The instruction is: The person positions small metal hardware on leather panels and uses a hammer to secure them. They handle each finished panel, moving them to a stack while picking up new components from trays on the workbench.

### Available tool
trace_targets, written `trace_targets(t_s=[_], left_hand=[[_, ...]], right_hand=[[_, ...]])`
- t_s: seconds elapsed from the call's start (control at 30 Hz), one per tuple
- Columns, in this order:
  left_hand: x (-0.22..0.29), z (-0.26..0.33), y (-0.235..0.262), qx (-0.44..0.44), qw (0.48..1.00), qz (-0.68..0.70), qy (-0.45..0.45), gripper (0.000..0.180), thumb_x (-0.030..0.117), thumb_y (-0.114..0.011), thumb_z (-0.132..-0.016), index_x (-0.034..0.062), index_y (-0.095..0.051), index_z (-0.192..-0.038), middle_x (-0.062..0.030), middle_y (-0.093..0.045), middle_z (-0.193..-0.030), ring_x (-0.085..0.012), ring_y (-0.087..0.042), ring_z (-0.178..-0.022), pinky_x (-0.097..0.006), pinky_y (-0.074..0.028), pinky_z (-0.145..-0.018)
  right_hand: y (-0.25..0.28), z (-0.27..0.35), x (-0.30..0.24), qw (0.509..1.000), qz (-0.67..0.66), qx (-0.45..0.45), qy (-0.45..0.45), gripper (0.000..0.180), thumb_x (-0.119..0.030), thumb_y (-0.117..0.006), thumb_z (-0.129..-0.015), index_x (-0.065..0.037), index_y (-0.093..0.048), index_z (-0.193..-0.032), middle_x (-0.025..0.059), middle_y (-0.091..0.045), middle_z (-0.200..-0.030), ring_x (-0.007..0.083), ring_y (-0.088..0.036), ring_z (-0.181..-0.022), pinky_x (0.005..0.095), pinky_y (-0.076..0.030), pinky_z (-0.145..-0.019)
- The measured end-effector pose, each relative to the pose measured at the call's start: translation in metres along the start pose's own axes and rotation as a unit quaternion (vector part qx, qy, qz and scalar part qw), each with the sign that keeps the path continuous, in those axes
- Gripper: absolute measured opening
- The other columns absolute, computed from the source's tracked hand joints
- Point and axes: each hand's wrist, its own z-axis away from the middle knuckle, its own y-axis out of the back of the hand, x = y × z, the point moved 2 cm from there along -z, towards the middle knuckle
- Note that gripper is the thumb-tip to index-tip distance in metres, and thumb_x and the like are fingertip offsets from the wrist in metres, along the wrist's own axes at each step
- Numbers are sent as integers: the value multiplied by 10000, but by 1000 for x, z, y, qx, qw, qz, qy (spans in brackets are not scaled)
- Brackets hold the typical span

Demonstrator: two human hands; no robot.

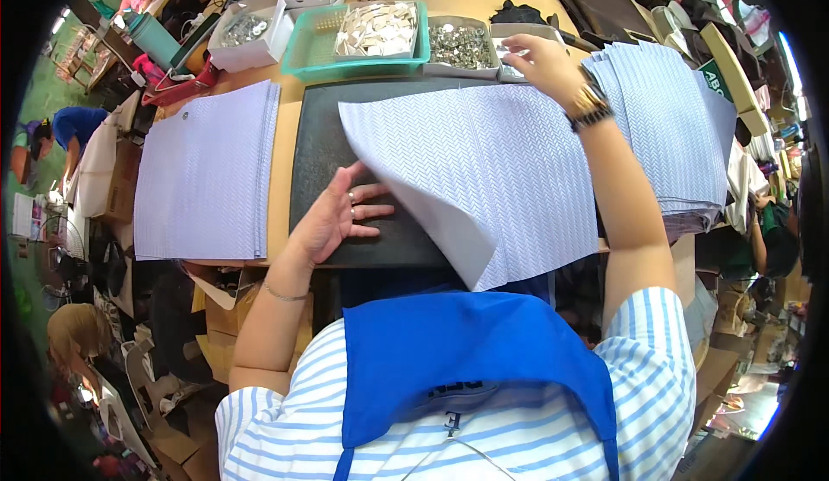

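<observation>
A light lavender sheet with an embossed zigzag pattern lies over a black mat in front of me. Its left side curls up and shows a plain pale underside. Beside that raised edge is my left hand, palm turned up and fingers spread, rings on it; one fingertip meets the sheet's edge. My right hand reaches past the sheet's far edge to a small white box of small parts. Its fingers are bent together over the box, and whatever they pinch is too small to make out.
Stacks of similar sheets lie left and right; a small round metal piece sits on the left one. Along the back stand a green basket of pale pieces, a box of metal fasteners and a white box. Other people work around.
</observation>
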Motion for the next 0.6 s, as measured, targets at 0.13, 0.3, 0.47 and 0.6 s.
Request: trace_targets(t_s=[0.13,0.3,0.47,0.6], left_hand=[[6,-1,-31,90,987,-126,34,692,580,-520,-1060,98,-420,-1546,-110,-632,-1362,-231,-662,-1151,-386,-611,-846],[-2,-9,1,78,988,-82,-101,539,108,-657,-1021,-3,-461,-1511,-84,-672,-1315,-151,-635,-1181,-323,-519,-1037],[20,17,52,158,970,-170,-74,531,99,-646,-1025,-23,-455,-1506,-134,-618,-1415,-218,-603,-1262,-364,-463,-1114],[20,18,69,311,809,-436,-239,565,146,-682,-1007,10,-477,-1515,-170,-604,-1438,-221,-569,-1299,-342,-441,-1107]], right_hand=[[-52,-53,6,997,52,-50,4,376,-349,-758,-901,-95,-774,-1178,142,-783,-1105,313,-747,-1046,420,-578,-939],[-89,-89,8,986,95,-135,-34,322,-290,-836,-803,-122,-808,-1077,125,-788,-1076,301,-739,-1066,421,-573,-963],[-91,-83,28,993,60,-98,-28,239,-206,-823,-802,-116,-807,-1023,110,-793,-1022,290,-750,-1003,418,-582,-934],[-73,-72,27,999,-38,19,-33,193,-174,-801,-831,-104,-798,-1012,84,-797,-973,236,-764,-903,372,-603,-858]])
